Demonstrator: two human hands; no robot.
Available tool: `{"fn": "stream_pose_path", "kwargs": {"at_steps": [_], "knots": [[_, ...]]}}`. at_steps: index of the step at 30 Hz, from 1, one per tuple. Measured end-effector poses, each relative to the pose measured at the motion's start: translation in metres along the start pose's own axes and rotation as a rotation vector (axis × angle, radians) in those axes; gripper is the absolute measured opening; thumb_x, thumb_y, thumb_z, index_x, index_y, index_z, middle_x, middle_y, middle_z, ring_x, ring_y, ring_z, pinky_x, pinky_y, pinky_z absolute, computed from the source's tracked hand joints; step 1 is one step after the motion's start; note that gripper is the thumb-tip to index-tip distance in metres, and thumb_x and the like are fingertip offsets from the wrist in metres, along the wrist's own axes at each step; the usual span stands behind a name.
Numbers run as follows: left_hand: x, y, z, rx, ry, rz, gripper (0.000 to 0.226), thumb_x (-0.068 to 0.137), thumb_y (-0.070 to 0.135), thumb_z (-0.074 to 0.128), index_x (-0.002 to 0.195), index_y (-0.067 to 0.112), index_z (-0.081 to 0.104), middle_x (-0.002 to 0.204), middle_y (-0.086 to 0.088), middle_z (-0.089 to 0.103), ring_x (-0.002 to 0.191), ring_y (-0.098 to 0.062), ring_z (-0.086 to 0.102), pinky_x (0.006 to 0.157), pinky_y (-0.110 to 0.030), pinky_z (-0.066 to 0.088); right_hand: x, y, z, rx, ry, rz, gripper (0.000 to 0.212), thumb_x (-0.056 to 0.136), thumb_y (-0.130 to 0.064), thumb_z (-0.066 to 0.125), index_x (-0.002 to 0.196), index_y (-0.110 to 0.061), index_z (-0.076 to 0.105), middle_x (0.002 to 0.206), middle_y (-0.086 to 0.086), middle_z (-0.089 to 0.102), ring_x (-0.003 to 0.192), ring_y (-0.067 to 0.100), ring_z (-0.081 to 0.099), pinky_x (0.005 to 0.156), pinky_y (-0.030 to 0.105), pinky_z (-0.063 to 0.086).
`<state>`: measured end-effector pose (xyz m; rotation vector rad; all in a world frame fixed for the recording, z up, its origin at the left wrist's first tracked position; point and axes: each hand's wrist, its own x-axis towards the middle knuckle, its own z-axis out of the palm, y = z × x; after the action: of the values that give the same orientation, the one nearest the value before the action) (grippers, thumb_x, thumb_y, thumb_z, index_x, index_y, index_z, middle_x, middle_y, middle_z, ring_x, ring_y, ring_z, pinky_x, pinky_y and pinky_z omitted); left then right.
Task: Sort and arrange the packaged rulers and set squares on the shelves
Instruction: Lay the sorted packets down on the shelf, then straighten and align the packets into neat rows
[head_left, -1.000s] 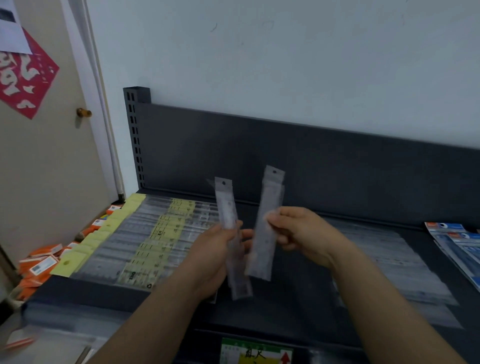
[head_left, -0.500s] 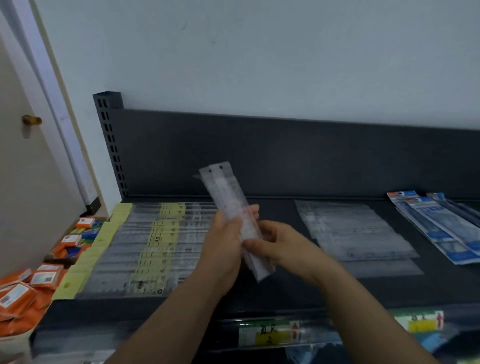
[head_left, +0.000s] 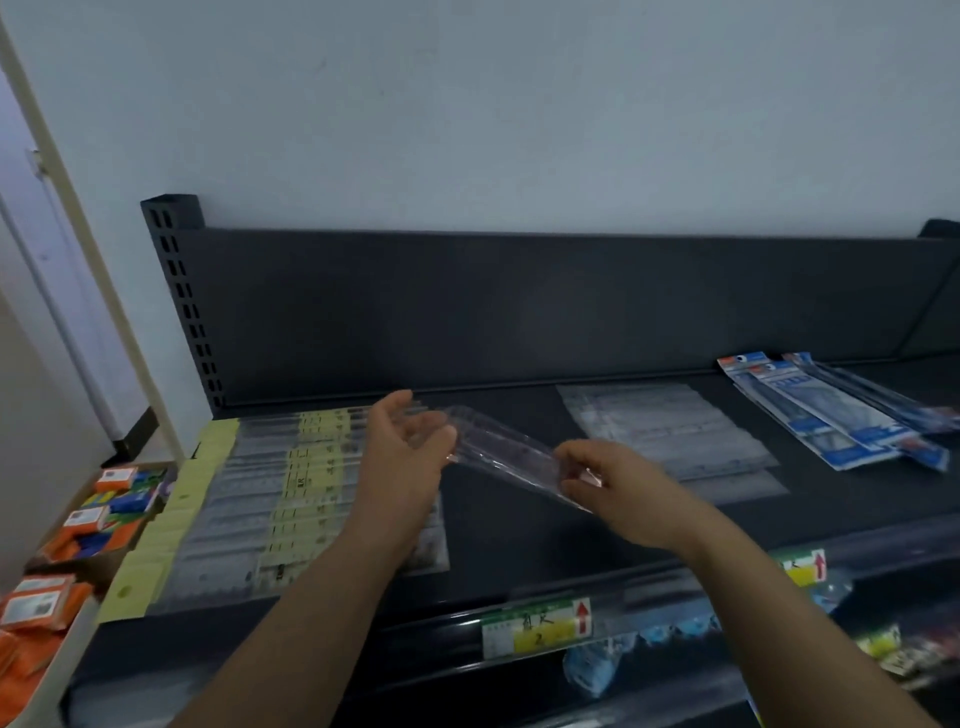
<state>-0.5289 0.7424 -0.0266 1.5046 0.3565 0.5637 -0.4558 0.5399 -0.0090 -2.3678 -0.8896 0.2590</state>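
Note:
Over the dark shelf (head_left: 519, 535) my right hand (head_left: 618, 488) pinches the near right end of the clear packaged rulers (head_left: 504, 457), which lie almost level and point left. My left hand (head_left: 410, 452) has relaxed fingers, and its palm touches the far left end of the packs. Below my left hand, rulers with yellow headers (head_left: 280, 499) lie in overlapping rows on the shelf's left part. A flat layer of clear ruler packs (head_left: 670, 431) lies right of centre. Blue-labelled packs (head_left: 831, 421) lie fanned out at the far right.
The shelf's dark back panel (head_left: 519, 312) rises behind the goods. A green and yellow price label (head_left: 535, 626) sits on the front rail, with bagged items (head_left: 592, 670) on the shelf below. A box of orange and blue packets (head_left: 83, 525) stands at the left by the door frame.
The clear packs went from upright to almost level. My left hand let go of its grip and now touches their end, while my right hand slid to the other end. The view swung right.

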Motion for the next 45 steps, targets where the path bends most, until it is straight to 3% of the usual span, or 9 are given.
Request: {"fn": "stream_pose_path", "kwargs": {"at_steps": [6,12,16,22,25,27,31,37,45], "knots": [[-0.013,-0.008,0.026,0.156,-0.066,0.031,0.055,0.088,0.019,0.068,0.134,0.027,0.038,0.110,0.006,0.056,0.099,-0.007,0.058,0.091,-0.037,0.052,-0.027,0.028,-0.021,-0.024,0.048,0.067,0.027,0.097,-0.012,0.050,0.095,-0.038,0.058,0.092,-0.017,0.057,0.095,0.011,0.056,0.085,0.025,0.043],[-0.012,-0.008,0.081,0.401,-0.215,0.161,0.007,0.091,0.023,0.062,0.094,0.026,0.067,0.100,0.009,0.066,0.088,0.001,0.059,0.073,-0.015,0.045,-0.038,0.073,-0.067,-0.050,0.103,0.130,0.029,0.097,-0.009,0.051,0.121,-0.022,0.062,0.111,-0.014,0.057,0.108,0.005,0.054,0.088,0.017,0.037],[-0.009,-0.012,0.128,0.470,-0.247,0.146,0.005,0.090,0.022,0.064,0.090,0.021,0.069,0.088,0.010,0.069,0.081,-0.003,0.064,0.068,-0.015,0.046,-0.039,0.113,-0.103,-0.093,0.049,0.160,0.027,0.095,-0.006,0.052,0.108,-0.028,0.062,0.097,-0.016,0.058,0.088,-0.001,0.056,0.071,0.007,0.041],[-0.008,-0.019,0.183,0.633,-0.242,0.078,0.007,0.088,0.022,0.062,0.093,0.024,0.065,0.078,0.007,0.066,0.065,-0.008,0.064,0.062,-0.024,0.050,-0.027,0.163,-0.140,-0.174,-0.173,0.155,0.029,0.093,-0.013,0.056,0.113,-0.033,0.061,0.095,-0.018,0.060,0.083,0.002,0.060,0.068,0.011,0.044],[-0.012,-0.022,0.194,0.848,-0.240,0.059,0.009,0.090,0.025,0.055,0.089,0.028,0.064,0.080,0.011,0.064,0.070,-0.005,0.061,0.066,-0.025,0.050,-0.020,0.180,-0.143,-0.268,-0.261,0.058,0.026,0.088,-0.013,0.059,0.086,-0.038,0.064,0.081,-0.015,0.057,0.080,0.009,0.057,0.072,0.022,0.044],[-0.020,-0.022,0.198,0.933,-0.234,0.006,0.012,0.090,0.030,0.053,0.086,0.026,0.064,0.080,0.011,0.065,0.072,-0.005,0.061,0.064,-0.025,0.051,-0.019,0.185,-0.144,-0.290,-0.312,0.017,0.016,0.088,-0.015,0.060,0.095,-0.027,0.069,0.093,-0.003,0.063,0.089,0.017,0.060,0.080,0.032,0.050],[-0.033,-0.015,0.207,1.092,-0.195,-0.062,0.025,0.081,0.047,0.068,0.089,0.026,0.057,0.086,0.011,0.060,0.077,-0.006,0.056,0.063,-0.024,0.044,-0.017,0.193,-0.148,-0.372,-0.368,-0.092,0.031,0.088,-0.021,0.062,0.113,-0.002,0.061,0.110,0.016,0.059,0.100,0.029,0.057,0.090,0.042,0.048],[-0.041,-0.010,0.218,1.167,-0.211,-0.090,0.032,0.079,0.044,0.073,0.089,0.019,0.056,0.089,0.002,0.056,0.076,-0.014,0.054,0.065,-0.028,0.046,-0.018,0.204,-0.147,-0.276,-0.394,-0.045,0.045,0.087,-0.027,0.067,0.130,-0.027,0.052,0.118,-0.009,0.055,0.101,0.008,0.055,0.088,0.021,0.046],[-0.044,-0.014,0.214,1.164,-0.276,-0.077,0.042,0.074,0.052,0.074,0.103,0.029,0.054,0.105,0.009,0.047,0.087,-0.008,0.049,0.071,-0.022,0.040,-0.022,0.205,-0.143,-0.298,-0.399,0.018,0.031,0.081,-0.030,0.072,0.101,-0.026,0.049,0.104,-0.008,0.048,0.090,0.013,0.053,0.074,0.025,0.045]]}}
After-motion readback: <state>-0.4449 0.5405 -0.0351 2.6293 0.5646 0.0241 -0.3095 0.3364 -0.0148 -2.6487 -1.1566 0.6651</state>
